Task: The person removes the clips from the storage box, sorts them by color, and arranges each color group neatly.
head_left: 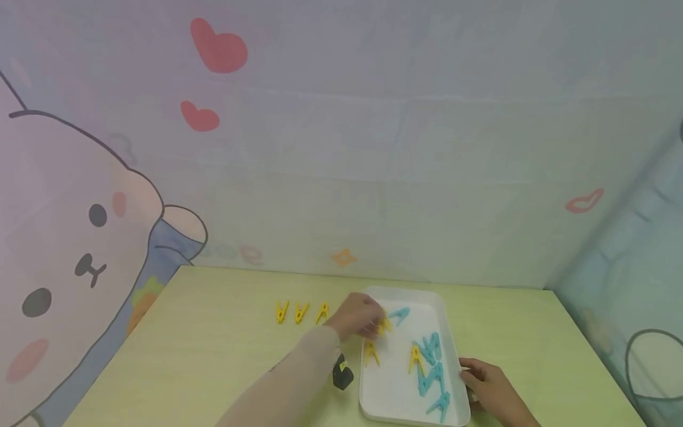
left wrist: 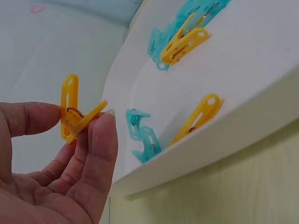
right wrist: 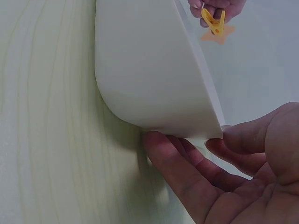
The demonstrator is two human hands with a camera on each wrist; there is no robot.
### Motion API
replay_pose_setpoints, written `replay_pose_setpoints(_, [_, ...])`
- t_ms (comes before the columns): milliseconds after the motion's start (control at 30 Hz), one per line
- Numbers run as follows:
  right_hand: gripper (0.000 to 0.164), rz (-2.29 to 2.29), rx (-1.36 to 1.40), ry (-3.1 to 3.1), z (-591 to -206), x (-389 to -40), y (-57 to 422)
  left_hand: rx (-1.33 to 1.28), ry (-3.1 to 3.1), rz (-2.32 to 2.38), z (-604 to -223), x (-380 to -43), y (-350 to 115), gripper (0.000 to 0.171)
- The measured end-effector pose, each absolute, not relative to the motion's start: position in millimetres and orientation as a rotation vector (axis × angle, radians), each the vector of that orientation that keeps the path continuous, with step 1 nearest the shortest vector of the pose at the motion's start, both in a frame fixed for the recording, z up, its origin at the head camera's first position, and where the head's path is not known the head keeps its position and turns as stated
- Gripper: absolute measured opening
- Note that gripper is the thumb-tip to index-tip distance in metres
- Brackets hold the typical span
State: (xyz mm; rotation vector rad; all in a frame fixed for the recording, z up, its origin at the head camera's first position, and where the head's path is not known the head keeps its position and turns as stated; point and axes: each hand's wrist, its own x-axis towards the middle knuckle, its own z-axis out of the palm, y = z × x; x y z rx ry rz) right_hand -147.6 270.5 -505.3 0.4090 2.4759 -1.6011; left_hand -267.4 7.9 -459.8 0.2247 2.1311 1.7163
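We see the L hand (head_left: pixel 354 316) pinching a yellow clothespin (left wrist: pixel 76 125) betw. thumb and fingertip, one on each spread leg; prob. this grip is firm w/o covering the spring. The pin is above the white tray (head_left: pixel 386 388), near the tray's left edge. The R hand (head_left: pixel 492 388) holds the tray's right edge, thumb at the rim & fingers against the outer wall, prob. to keep it steady.

Inside, a second yellow pin (head_left: pixel 370 347) lies by the left edge; a third yellow pin (head_left: pixel 415 354) lies partly on turquoise pins (head_left: pixel 437 373) toward the right edge. Left of the tray, three yellow pins (head_left: pixel 299 316) stand apart in a row near the worktop's far edge; such spacing looks deliberate to us.

The worktop (head_left: pixel 213 356) is pale, w/ wood grain. Behind it hangs a creased backdrop (head_left: pixel 427 142) w/ red hearts (head_left: pixel 221 53) and, at left, a cartoon animal (head_left: pixel 69 237).
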Motion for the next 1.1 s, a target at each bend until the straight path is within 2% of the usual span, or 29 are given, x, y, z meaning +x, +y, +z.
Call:
replay_pose_setpoints(833, [0.038,-1.619,0.412,2.468,-509.3,-148.2,274.1,0.109,2.259,1.659,-461.5,-294.2,-23.1,0.025])
replay_pose_setpoints(933, [0.038,-1.629,0.396,2.466,-509.8,-148.0,274.0,0.087,2.334,1.58,-465.8,-301.1,-24.4,0.019])
replay_pose_setpoints(1033, [0.038,-1.631,0.399,2.464,-509.9,-147.7,273.7,0.074,2.421,1.492,-469.7,-307.7,-25.6,0.005])
replay_pose_setpoints(1100, [0.037,-1.636,0.401,2.46,-509.4,-147.4,273.4,0.073,2.483,1.433,-472.1,-311.4,-25.9,0.009])
